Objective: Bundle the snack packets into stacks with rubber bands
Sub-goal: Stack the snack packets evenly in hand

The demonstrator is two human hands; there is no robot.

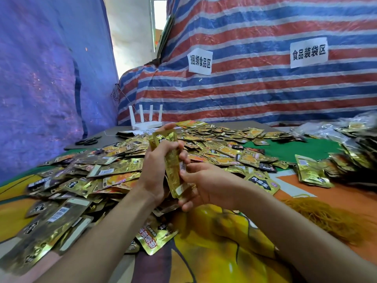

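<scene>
Stack of packets [172, 160], glossy gold foil, flat rectangular, held upright at frame centre. Left hand [157, 170] fingers curled round upper half; right hand [206, 188] fingers pinching lower edge. Loose heap of packets [98, 174], crinkled gold and dark foil, spread over bench [295, 148] at left and centre. Rubber bands [326, 217], tangled ochre strands, lower right. White router [145, 121], black scissors [88, 141] at mid left, before striped woven tarp [244, 88].

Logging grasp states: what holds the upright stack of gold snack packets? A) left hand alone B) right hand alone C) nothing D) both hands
D: the left hand wraps the stack of snack packets high up, the right hand pinches its lower end.
</scene>
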